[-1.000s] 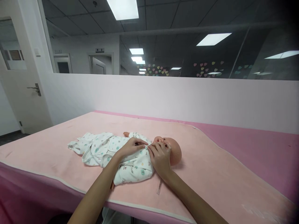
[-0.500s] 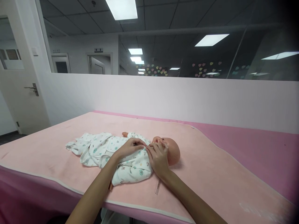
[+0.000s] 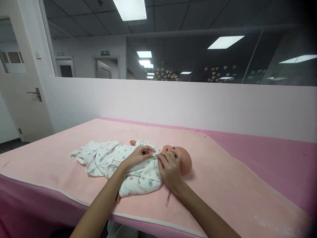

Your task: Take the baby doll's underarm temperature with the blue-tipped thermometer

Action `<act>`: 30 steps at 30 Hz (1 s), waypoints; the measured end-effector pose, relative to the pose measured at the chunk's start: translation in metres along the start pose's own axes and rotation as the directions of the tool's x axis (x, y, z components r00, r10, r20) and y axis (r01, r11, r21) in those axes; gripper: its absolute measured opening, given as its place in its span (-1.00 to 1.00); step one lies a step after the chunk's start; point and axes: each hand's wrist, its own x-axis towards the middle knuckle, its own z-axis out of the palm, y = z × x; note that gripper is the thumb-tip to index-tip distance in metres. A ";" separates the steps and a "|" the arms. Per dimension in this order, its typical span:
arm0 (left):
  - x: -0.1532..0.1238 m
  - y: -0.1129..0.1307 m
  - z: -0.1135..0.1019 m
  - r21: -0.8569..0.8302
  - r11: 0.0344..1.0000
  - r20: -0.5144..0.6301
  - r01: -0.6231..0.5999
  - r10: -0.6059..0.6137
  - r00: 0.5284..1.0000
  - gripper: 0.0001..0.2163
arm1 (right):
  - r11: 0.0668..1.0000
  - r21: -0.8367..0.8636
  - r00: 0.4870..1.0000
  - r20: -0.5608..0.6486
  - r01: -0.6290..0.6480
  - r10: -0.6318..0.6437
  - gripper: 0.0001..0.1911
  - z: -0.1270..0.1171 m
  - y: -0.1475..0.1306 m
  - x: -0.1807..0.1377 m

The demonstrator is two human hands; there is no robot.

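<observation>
A baby doll (image 3: 184,160) lies on its back on a pale pink mat (image 3: 223,185), head to the right, feet to the left. It wears a white printed sleepsuit (image 3: 109,158). My left hand (image 3: 137,156) pinches the sleepsuit fabric at the doll's chest, just below the neck. My right hand (image 3: 169,168) meets it from the right and grips the collar edge by the doll's chin, covering part of the face. One doll hand (image 3: 133,142) pokes out of the far sleeve.
The mat covers a darker pink table (image 3: 284,158) whose front edge runs under my forearms. A small clear strip (image 3: 167,198) lies on the mat by my right wrist. A low white partition wall (image 3: 173,102) stands behind; a white door (image 3: 22,89) is at left.
Both hands stay at the doll's collar with only small finger shifts. The view has drifted slightly.
</observation>
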 end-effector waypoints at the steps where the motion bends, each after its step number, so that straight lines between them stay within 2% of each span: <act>1: 0.000 -0.001 0.000 0.019 1.000 -0.012 0.006 -0.005 1.000 -0.75 | 1.000 0.013 1.000 0.002 0.016 -0.016 -0.87 0.000 -0.001 -0.001; 6: 0.001 -0.008 -0.007 0.075 0.997 -0.025 0.015 -0.013 1.000 -0.71 | 0.997 0.062 0.996 0.078 0.047 -0.051 -0.86 0.000 -0.004 -0.002; 11: -0.006 -0.015 -0.026 0.088 0.995 0.009 0.055 -0.056 0.998 -0.76 | 0.992 0.104 0.983 0.160 0.069 -0.085 -0.84 -0.001 -0.003 -0.003; 15: -0.014 -0.018 -0.037 0.081 0.995 0.021 0.059 -0.061 0.998 -0.77 | 0.989 0.124 0.979 0.173 0.086 -0.107 -0.83 -0.001 -0.006 -0.004; 22: -0.015 -0.018 -0.038 0.020 0.998 0.059 0.055 -0.056 0.997 -0.81 | 0.987 0.146 0.985 0.148 0.071 -0.093 -0.81 0.000 -0.008 -0.002; 26: -0.014 -0.018 -0.038 0.023 0.998 0.012 0.053 -0.054 0.998 -0.75 | 0.978 0.178 0.979 0.151 0.107 -0.135 -0.78 0.007 -0.015 0.012; 30: -0.014 -0.019 -0.036 -0.061 0.998 -0.008 0.034 -0.035 0.999 -0.76 | 0.964 0.221 0.963 0.191 0.145 -0.189 -0.78 0.017 -0.027 0.027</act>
